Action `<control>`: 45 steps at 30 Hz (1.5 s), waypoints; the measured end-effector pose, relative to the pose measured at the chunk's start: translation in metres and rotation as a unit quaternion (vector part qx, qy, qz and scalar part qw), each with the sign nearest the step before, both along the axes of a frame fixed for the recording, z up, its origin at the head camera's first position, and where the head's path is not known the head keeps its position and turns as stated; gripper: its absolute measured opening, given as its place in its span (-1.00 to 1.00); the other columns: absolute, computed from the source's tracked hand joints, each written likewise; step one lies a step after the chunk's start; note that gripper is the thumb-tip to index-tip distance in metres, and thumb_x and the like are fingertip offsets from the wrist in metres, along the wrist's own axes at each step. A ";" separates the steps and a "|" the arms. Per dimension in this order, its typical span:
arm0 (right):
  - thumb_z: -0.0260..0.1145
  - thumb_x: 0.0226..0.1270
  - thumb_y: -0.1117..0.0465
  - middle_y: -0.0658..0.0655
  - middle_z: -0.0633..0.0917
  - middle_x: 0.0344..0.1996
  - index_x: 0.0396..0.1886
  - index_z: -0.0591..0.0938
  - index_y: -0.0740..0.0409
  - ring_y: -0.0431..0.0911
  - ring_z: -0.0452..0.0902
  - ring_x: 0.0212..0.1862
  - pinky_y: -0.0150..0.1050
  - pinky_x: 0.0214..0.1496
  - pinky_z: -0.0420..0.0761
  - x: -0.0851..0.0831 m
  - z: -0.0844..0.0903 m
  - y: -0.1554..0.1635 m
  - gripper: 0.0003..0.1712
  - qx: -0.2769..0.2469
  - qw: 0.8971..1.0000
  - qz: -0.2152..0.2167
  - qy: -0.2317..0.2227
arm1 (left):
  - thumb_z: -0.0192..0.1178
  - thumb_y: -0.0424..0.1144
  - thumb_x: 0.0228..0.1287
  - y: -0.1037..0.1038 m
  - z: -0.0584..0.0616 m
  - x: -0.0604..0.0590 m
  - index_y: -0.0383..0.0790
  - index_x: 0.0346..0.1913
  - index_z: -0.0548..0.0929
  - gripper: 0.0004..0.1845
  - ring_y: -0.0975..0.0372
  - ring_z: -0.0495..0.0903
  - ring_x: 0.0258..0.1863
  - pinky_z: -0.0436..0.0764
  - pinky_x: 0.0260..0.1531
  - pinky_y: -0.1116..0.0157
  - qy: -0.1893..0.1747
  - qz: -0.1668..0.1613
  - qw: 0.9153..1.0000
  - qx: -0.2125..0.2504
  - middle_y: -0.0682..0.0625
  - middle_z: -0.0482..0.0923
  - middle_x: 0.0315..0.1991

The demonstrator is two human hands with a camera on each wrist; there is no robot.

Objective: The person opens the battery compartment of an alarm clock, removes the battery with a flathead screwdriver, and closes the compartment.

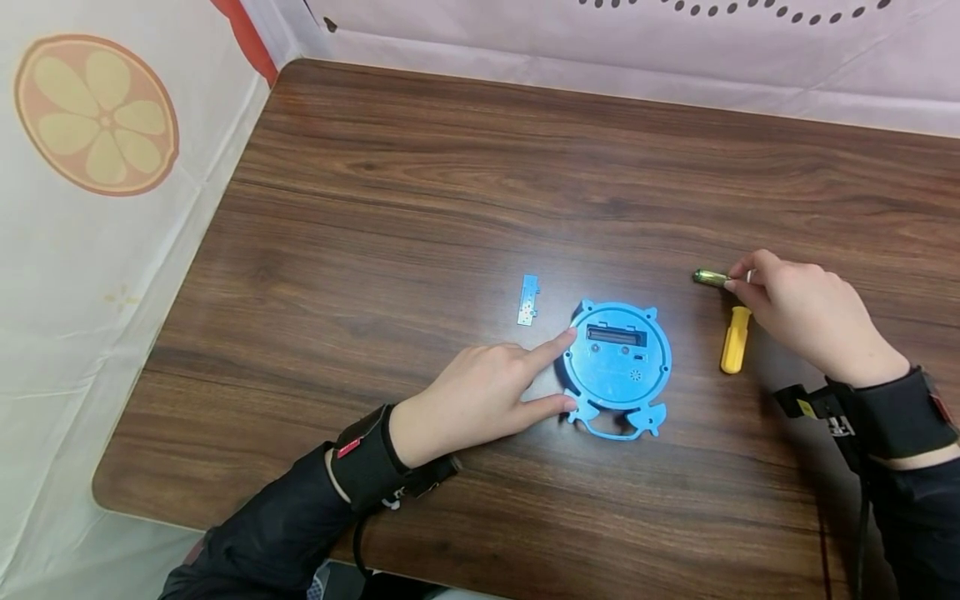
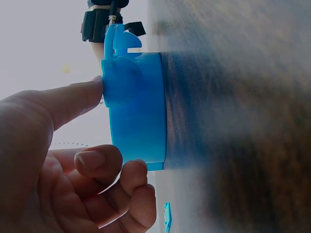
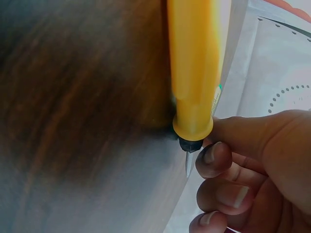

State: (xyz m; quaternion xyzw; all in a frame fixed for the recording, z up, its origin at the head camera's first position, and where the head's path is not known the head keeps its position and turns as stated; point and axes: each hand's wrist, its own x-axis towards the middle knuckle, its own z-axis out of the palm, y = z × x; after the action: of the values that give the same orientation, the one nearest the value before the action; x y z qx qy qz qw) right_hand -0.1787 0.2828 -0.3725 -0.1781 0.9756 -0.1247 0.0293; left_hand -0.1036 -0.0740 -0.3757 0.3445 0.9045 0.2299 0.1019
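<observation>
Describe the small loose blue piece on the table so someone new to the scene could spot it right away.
Start at the brown wooden table and find the round blue toy clock back near its middle, steadied by the left hand. Just up and to the left of it, past the index fingertip, lies a small battery cover. It is a flat, narrow, pale blue strip, far smaller than the clock and lying apart from it.

1. The round device (image 1: 617, 360) lies back-up on the table (image 1: 420, 183).
2. At its ten o'clock, just apart, lies the small cover plate (image 1: 528, 300).
3. At its three o'clock lies the screwdriver (image 1: 736, 339).
4. At its two o'clock lies the battery (image 1: 709, 278), just behind the screwdriver.
5. The left hand (image 1: 480, 400) touches the device's nine o'clock edge.
</observation>
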 end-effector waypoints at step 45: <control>0.53 0.21 0.00 -0.23 0.47 -0.55 0.32 0.57 0.08 -0.40 0.20 -0.61 -0.39 -0.59 0.22 0.066 0.008 -0.046 -0.31 -0.095 0.988 0.116 0.037 | 0.22 0.17 0.40 0.002 0.002 0.001 -0.20 0.48 0.38 -0.25 0.35 0.20 -0.68 0.15 -0.66 0.39 0.027 -0.003 1.000 0.003 0.16 0.26 -0.69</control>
State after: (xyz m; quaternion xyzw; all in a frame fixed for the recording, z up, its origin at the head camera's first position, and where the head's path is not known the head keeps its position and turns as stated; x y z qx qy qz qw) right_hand -0.1124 0.2367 -0.3642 -0.2967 0.9325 -0.2058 -0.0099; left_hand -0.1023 -0.0715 -0.3740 0.3537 0.9050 0.2233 0.0774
